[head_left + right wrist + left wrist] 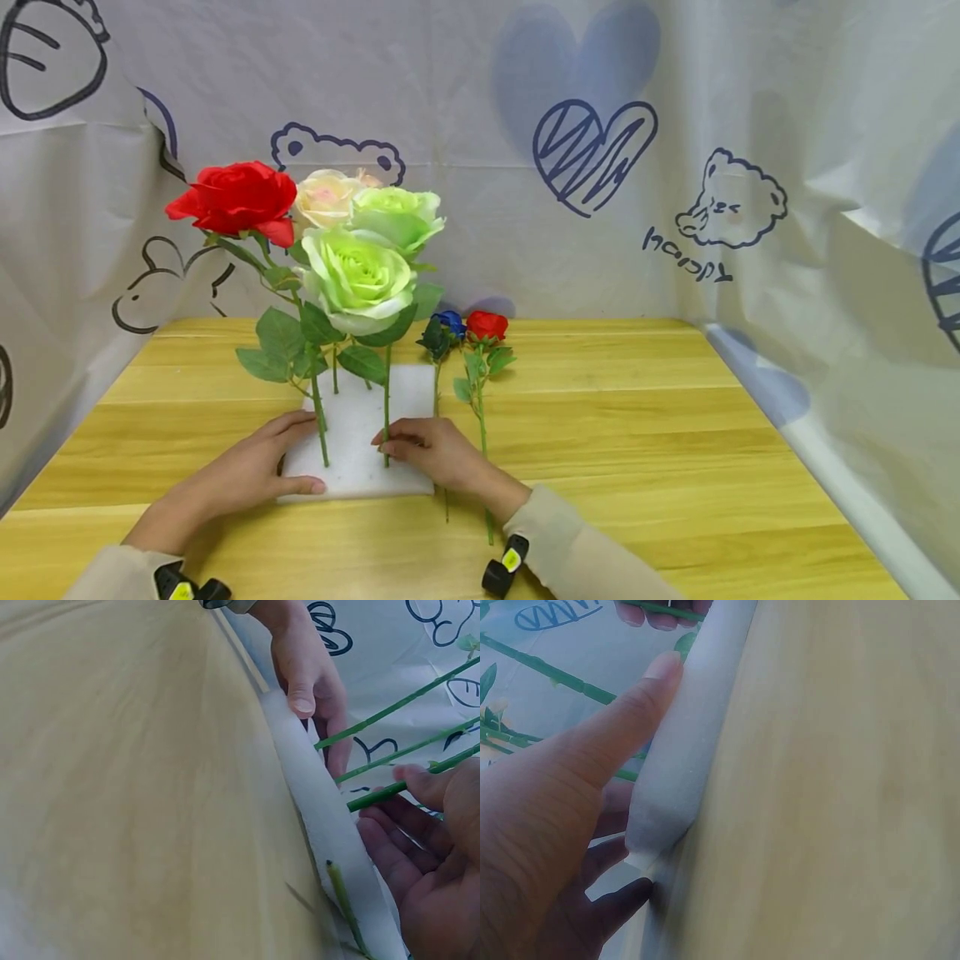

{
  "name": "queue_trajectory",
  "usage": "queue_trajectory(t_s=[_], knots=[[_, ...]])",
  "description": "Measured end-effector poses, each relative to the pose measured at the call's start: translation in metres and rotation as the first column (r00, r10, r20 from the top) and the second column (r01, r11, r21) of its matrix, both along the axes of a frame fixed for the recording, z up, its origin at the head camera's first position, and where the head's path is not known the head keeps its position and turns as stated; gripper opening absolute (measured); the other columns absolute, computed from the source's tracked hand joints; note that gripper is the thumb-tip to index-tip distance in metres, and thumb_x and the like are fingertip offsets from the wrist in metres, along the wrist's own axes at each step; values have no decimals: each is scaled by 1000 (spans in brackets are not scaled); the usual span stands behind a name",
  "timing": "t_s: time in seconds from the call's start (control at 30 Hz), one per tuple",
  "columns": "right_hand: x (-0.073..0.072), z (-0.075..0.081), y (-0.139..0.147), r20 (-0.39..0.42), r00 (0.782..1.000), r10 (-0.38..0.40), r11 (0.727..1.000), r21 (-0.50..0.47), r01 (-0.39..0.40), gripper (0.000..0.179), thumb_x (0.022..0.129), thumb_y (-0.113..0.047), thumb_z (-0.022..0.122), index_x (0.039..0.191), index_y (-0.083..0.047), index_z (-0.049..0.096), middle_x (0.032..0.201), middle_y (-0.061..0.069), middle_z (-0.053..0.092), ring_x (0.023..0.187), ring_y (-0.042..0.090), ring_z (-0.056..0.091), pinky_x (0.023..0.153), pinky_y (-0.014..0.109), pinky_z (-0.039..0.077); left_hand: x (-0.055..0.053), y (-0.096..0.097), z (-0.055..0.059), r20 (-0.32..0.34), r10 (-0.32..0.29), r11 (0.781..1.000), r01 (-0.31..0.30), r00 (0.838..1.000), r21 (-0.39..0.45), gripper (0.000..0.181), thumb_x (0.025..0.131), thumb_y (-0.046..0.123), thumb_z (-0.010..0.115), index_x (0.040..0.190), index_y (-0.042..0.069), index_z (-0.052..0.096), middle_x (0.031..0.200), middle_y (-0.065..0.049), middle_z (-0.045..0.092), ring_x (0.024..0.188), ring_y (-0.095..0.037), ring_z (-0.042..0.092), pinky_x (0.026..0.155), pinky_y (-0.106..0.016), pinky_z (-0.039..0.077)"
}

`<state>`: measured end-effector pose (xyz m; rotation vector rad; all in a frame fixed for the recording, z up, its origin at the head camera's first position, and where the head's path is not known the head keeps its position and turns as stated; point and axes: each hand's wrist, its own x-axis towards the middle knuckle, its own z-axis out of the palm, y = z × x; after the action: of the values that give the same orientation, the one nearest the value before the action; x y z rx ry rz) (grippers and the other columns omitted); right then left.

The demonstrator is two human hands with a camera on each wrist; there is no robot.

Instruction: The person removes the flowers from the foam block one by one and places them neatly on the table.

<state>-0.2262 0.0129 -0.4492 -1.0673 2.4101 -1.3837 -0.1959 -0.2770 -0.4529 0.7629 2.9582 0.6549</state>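
1. Head view: White foam formed the board [412,387], which lay flat on the wooden table [637,417]. The right hand [427,446] pinched a green stem [387,392] low down, close to the board's surface. The left hand [255,462] spread across the board's near left corner, thumb at the front edge and fingers along the left side. Above the board rose a large red rose [238,200], a cream rose [327,197], a front green rose [360,279] and a rear green rose [397,218]. To the board's right, a blue rose [450,322] and a small red rose [487,325] lay on the table. Behind hung a pale backdrop [465,100] with line drawings.

2. Left wrist view: The left thumb reached out straight and rested on the board's edge, apart from the other fingers beside the corner. Fingertips of the right hand showed at the top, next to a stem.

3. Right wrist view: Thumb and fingers of the right hand pinched the stem, whose lower end met the board. Two thinner-looking stems [397,711] reached the board between that grip and the left hand. Another stem's cut end [341,892] showed by the board's edge.
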Motion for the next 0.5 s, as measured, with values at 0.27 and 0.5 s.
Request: queue_trajectory(t_s=[0.27, 0.5], knots=[[2, -3, -2, -25, 1000, -13, 1000, -17, 13, 20, 100, -19, 57, 111, -11, 73, 102, -6, 72, 85, -5, 62, 73, 16, 52, 0, 0, 0, 2, 8, 1000, -8, 1000, -5, 92, 80, 63, 69, 139, -5, 49, 146, -23, 40, 131, -45, 40, 100, -57, 40], [4, -6, -4, -18, 999, -36, 997, -69, 35, 17, 101, -14, 56, 104, -10, 72, 97, -4, 71, 82, -2, 62, 73, 17, 53, 0, 1, 2, 5, -2, 1000, 2, 1000, 2, 92, 80, 61, 70, 139, -6, 48, 146, -23, 40, 131, -45, 40, 101, -58, 40]])
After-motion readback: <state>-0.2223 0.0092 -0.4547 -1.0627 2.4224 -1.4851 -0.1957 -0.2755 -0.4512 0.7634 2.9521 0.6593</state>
